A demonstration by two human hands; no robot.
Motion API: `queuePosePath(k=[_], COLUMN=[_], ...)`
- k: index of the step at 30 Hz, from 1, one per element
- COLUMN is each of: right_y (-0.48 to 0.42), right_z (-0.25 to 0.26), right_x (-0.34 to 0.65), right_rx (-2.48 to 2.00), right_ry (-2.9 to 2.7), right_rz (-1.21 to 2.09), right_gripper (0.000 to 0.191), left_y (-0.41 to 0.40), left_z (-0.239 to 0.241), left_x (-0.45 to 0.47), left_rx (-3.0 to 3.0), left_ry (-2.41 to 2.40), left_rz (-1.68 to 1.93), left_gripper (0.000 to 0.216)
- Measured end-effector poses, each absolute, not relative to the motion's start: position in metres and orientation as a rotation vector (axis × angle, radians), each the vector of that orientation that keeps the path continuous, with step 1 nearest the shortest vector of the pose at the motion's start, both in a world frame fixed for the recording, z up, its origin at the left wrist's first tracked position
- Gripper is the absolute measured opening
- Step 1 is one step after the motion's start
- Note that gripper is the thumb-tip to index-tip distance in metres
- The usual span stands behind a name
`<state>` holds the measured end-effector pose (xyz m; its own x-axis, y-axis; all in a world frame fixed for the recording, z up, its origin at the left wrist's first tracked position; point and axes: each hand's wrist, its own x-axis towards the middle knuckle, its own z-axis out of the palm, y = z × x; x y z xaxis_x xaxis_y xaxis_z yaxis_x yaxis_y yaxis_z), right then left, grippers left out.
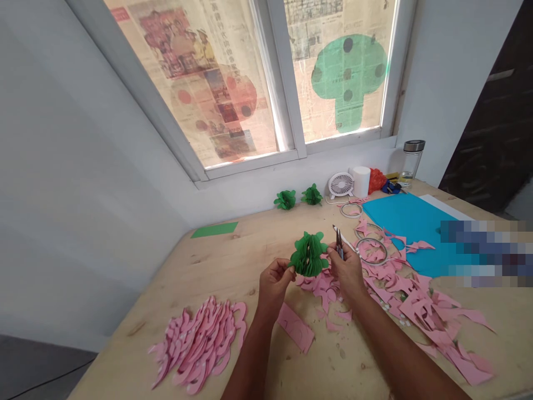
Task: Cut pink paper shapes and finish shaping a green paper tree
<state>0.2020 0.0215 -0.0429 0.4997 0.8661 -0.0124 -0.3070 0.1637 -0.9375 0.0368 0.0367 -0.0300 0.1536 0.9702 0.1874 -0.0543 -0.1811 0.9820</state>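
Note:
A green layered paper ornament (308,254) with scalloped edges is fanned out above the table. My left hand (272,280) pinches its lower left edge between thumb and fingers. My right hand (347,272) grips its right edge with the fingertips and also holds a small pair of scissors (340,243), blades pointing up. Below the ornament lie pink paper scraps (322,289). A pink paper strip (296,328) with drawn curved lines rests beside my left forearm. To the left is a heap of pink scalloped paper cut-outs (204,344).
Two similar green ornaments (285,200) stand by the wall near a white fan (341,184). A green paper sheet (214,229) lies at the back left. On the right are tape rolls (372,251), more pink offcuts (428,311), blue sheets (420,228) and a glass bottle (411,164).

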Motion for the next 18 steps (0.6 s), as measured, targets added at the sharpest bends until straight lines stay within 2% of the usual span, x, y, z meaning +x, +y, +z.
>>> queuePosePath(k=[18], right_y=[0.0216], right_z=[-0.0442], right_x=[0.2023], right_rx=[-1.108], right_ry=[-0.642], right_rz=[0.851], right_gripper=[0.032], left_y=[0.0362], left_z=[-0.0303], left_x=[0.037], left_rx=[1.358], left_ry=[1.0], left_rz=[1.234], left_gripper=[0.017])
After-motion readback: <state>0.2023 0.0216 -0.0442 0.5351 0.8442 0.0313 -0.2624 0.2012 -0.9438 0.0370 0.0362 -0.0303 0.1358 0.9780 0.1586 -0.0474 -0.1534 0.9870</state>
